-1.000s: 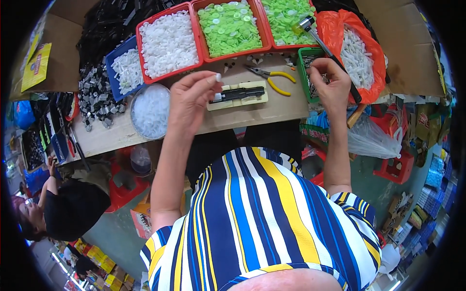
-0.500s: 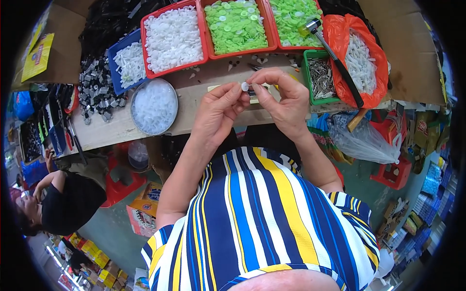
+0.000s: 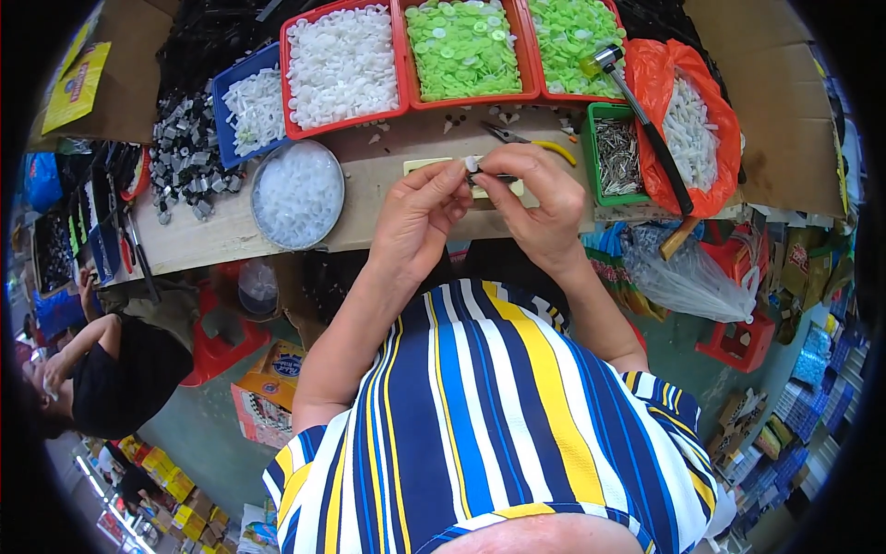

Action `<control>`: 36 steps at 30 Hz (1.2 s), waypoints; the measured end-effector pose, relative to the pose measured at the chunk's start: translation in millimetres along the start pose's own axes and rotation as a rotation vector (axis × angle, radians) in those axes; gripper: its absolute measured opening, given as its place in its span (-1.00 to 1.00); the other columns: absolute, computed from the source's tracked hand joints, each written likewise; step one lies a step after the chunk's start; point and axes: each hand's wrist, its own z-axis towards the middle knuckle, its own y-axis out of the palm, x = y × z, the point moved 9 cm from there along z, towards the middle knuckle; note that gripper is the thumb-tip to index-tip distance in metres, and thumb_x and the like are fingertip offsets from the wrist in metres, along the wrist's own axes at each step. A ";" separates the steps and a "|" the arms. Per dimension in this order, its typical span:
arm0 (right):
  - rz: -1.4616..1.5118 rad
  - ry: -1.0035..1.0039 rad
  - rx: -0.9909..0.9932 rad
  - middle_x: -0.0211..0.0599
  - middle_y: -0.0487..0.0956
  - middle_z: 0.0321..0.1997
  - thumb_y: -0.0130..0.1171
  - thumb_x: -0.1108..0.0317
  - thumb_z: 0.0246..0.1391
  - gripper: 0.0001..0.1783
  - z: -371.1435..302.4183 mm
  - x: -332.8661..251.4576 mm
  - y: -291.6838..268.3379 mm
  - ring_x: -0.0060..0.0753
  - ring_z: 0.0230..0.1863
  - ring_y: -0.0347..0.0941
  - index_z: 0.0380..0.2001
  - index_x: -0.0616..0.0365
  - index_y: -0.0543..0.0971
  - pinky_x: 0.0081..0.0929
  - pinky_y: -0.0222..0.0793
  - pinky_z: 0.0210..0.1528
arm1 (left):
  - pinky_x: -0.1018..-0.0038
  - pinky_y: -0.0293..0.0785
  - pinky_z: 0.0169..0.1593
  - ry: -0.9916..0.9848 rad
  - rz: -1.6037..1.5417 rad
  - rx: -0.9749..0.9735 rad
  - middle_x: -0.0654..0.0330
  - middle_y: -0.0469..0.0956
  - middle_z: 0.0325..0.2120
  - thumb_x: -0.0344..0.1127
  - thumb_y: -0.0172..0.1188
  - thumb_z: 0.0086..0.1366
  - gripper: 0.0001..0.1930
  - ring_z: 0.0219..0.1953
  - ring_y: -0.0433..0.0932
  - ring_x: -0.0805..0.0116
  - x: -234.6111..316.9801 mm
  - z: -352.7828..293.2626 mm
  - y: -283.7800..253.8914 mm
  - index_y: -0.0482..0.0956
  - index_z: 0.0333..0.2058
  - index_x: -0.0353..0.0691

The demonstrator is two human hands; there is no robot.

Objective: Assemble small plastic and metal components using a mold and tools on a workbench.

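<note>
Both hands meet over the near edge of the workbench. My left hand (image 3: 420,210) is closed, its thumb and forefinger pinching a small white plastic piece (image 3: 472,163). My right hand (image 3: 540,192) is closed too, its thumb and forefinger on a small dark part (image 3: 476,175) right against the white piece. The fingers cover much of both, so I cannot tell how they join. Beneath the fingertips, partly hidden, lies a cream block (image 3: 415,167). Just beyond the right hand rest pliers (image 3: 544,146) with yellow on the handle.
Red trays hold white pieces (image 3: 341,69) and green discs (image 3: 461,51). Left of them are a blue tray (image 3: 221,111), a round dish (image 3: 259,217) and metal-grey parts (image 3: 189,152). Rightward stand a green tray of pins (image 3: 616,157), a hammer (image 3: 655,138) and an orange bag (image 3: 729,138). Someone sits at left.
The white piece has tilted between my fingers and no longer shows its round face. My right fingers have shifted around the dark part. More of the pliers shows beyond the hand.
</note>
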 end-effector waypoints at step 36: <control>-0.103 0.017 -0.299 -0.33 0.53 -0.22 0.31 0.46 -0.05 -0.87 -15.0 51.0 51.1 -0.20 -0.15 0.48 -0.37 0.14 0.59 -0.28 0.31 -0.13 | 0.21 0.49 -0.05 1.172 1.830 -0.048 0.07 0.49 -0.16 -0.44 0.31 0.08 -0.70 -0.05 0.50 0.04 36.9 -49.7 27.3 0.63 -0.16 -0.22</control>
